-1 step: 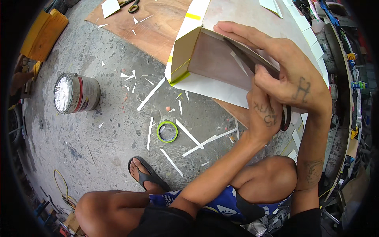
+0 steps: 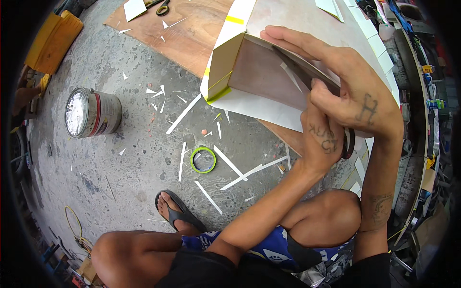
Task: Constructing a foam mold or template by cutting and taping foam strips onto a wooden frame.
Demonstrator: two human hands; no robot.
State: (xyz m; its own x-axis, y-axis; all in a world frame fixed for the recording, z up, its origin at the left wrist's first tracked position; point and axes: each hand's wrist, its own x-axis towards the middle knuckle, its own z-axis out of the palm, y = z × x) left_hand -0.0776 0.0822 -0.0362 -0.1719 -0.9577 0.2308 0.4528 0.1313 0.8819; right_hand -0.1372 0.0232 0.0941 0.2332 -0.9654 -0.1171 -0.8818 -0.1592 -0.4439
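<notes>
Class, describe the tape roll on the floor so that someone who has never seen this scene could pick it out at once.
On the grey concrete floor, find the black flip-flop. Above and right of it, among straight white paper strips, lies the tape roll, the only lime-green ring there.

Concrete floor (image 2: 149,165): passable at 9 o'clock from left hand (image 2: 321,129), between metal can (image 2: 98,114) and tape roll (image 2: 203,149).
Folded card (image 2: 224,63): walls off 10 o'clock.
Left forearm (image 2: 273,201): bars 7 o'clock.
Right knee (image 2: 331,211): blocks 6 o'clock.
</notes>
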